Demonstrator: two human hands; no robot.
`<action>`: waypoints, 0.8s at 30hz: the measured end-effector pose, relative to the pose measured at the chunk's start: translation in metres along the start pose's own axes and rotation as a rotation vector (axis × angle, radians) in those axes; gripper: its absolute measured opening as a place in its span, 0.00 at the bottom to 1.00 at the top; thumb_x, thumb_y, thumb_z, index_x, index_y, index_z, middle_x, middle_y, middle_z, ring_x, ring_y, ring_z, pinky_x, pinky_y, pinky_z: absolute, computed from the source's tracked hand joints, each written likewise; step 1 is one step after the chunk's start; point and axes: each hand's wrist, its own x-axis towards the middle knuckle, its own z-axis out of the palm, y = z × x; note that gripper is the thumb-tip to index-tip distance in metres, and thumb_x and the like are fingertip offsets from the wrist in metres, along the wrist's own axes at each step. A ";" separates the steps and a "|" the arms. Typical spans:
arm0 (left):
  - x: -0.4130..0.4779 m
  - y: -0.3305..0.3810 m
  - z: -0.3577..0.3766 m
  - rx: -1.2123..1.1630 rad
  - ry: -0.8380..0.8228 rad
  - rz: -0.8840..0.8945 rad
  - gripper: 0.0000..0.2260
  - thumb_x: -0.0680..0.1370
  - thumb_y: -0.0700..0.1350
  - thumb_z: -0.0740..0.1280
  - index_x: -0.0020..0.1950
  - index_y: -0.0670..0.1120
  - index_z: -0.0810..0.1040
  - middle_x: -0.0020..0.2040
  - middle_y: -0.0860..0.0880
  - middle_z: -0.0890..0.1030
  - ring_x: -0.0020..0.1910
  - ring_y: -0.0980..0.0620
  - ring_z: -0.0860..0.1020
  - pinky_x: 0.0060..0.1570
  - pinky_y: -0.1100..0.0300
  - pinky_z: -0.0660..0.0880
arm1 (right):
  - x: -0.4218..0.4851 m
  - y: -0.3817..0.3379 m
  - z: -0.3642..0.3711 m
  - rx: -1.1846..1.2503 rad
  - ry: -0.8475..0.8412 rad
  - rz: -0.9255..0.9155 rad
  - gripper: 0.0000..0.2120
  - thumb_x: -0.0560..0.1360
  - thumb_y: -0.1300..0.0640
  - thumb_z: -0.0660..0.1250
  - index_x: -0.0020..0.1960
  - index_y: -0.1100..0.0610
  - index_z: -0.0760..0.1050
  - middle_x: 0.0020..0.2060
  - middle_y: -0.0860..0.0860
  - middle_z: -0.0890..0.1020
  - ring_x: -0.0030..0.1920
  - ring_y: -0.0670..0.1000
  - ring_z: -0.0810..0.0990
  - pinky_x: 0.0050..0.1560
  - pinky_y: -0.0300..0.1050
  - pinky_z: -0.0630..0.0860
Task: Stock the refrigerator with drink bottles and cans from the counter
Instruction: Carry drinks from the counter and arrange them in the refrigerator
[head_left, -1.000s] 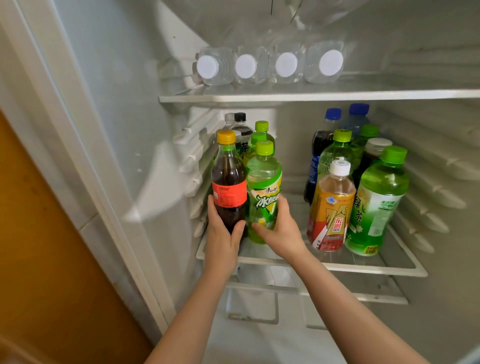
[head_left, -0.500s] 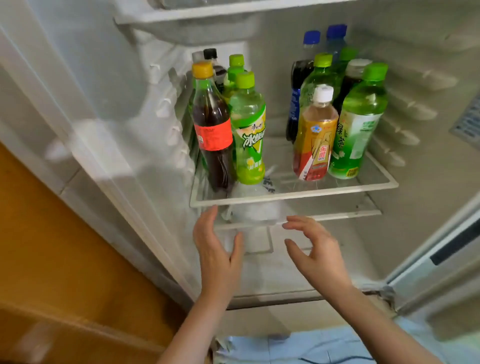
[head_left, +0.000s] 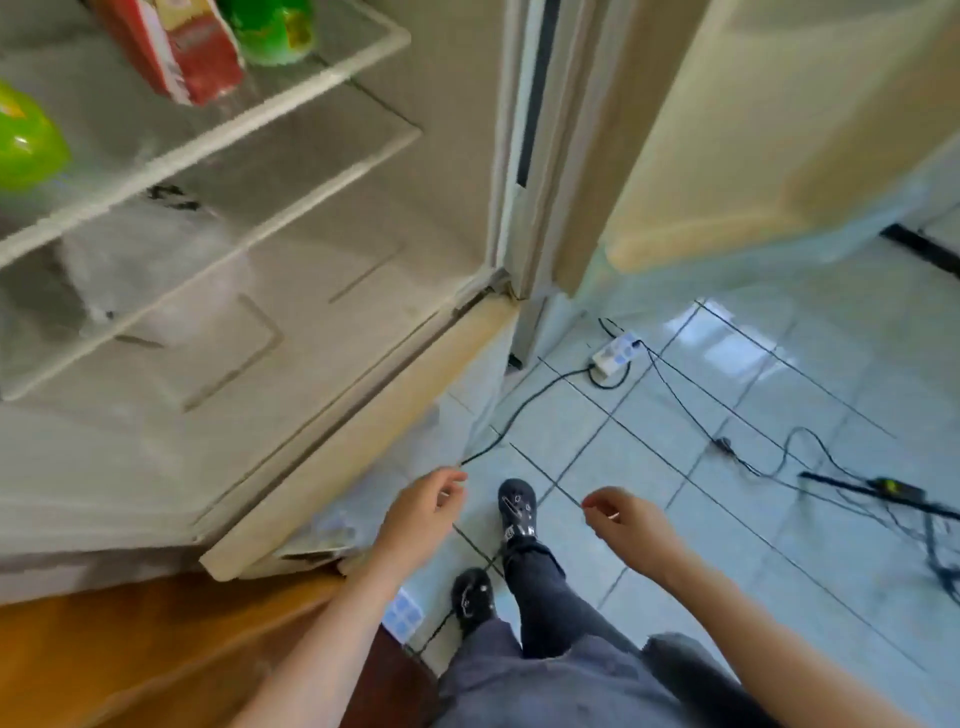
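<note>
The open refrigerator fills the upper left, its glass shelf (head_left: 332, 78) tilted across the view. Only bottle bottoms show on that shelf: a red-labelled tea bottle (head_left: 182, 52), a green bottle (head_left: 270, 31) beside it, and another green bottle (head_left: 26, 140) at the left edge. My left hand (head_left: 421, 514) hangs low in front of the fridge base, fingers loosely curled, holding nothing. My right hand (head_left: 628, 525) is to its right over the floor tiles, also empty with fingers apart. The counter is out of view.
The fridge door (head_left: 753, 119) stands open at the upper right. A white power strip (head_left: 615, 353) and several black cables (head_left: 769, 457) lie on the pale tiled floor. My legs and black shoes (head_left: 517, 506) are below. Wooden cabinetry (head_left: 130, 649) sits at the bottom left.
Both hands let go of the cola and green bottles on the shelf and dropped away from the fridge. The view swung down and right to the floor.
</note>
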 end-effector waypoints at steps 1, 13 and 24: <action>0.002 -0.003 0.018 0.040 -0.119 -0.054 0.09 0.80 0.47 0.63 0.58 0.49 0.77 0.56 0.50 0.80 0.50 0.57 0.76 0.46 0.66 0.70 | -0.013 0.028 0.004 0.008 0.011 0.098 0.10 0.78 0.54 0.62 0.57 0.53 0.77 0.49 0.50 0.82 0.50 0.52 0.80 0.52 0.43 0.74; -0.026 -0.021 0.131 0.493 -0.521 -0.228 0.07 0.81 0.49 0.60 0.47 0.46 0.73 0.53 0.41 0.80 0.55 0.41 0.77 0.43 0.58 0.67 | -0.181 0.226 0.084 0.290 0.019 0.695 0.09 0.77 0.56 0.60 0.38 0.51 0.73 0.41 0.52 0.81 0.50 0.54 0.80 0.44 0.41 0.68; -0.099 0.033 0.312 0.786 -0.617 -0.109 0.12 0.79 0.49 0.60 0.54 0.43 0.77 0.55 0.41 0.81 0.55 0.43 0.78 0.50 0.56 0.71 | -0.302 0.398 0.108 0.590 0.121 0.760 0.05 0.76 0.56 0.60 0.49 0.51 0.74 0.45 0.48 0.80 0.45 0.49 0.76 0.47 0.39 0.70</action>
